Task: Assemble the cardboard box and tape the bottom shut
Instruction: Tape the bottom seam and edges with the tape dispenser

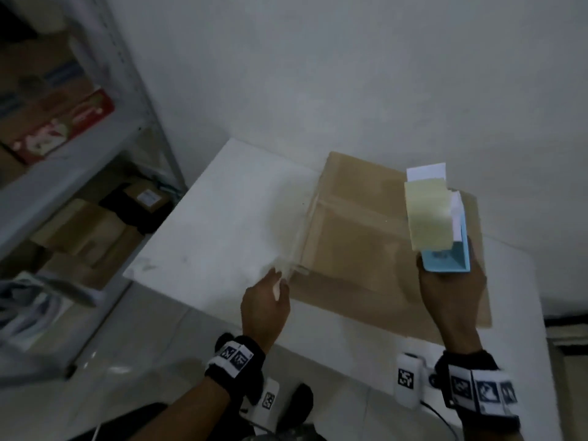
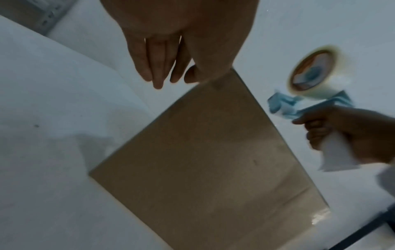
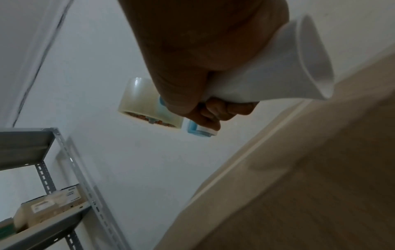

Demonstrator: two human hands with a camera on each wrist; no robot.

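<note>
A brown cardboard box (image 1: 366, 237) lies on the white table (image 1: 216, 224), its broad flat face up. A pale strip runs along its left edge. My right hand (image 1: 451, 291) grips the white handle of a blue tape dispenser (image 1: 445, 259) with a clear tape roll (image 1: 429, 218), held above the box's right side. From the left wrist, the dispenser (image 2: 316, 88) hangs clear of the box (image 2: 203, 160). My left hand (image 1: 273, 288) is at the box's near left corner; its fingers (image 2: 158, 71) are straight and hold nothing. Whether they touch the box I cannot tell.
A grey metal shelf rack (image 1: 79, 138) with cartons stands left of the table, close to its left edge. A white wall (image 1: 350, 74) rises right behind the table. Tiled floor (image 1: 143, 345) lies below the near edge, and bare tabletop spreads left of the box.
</note>
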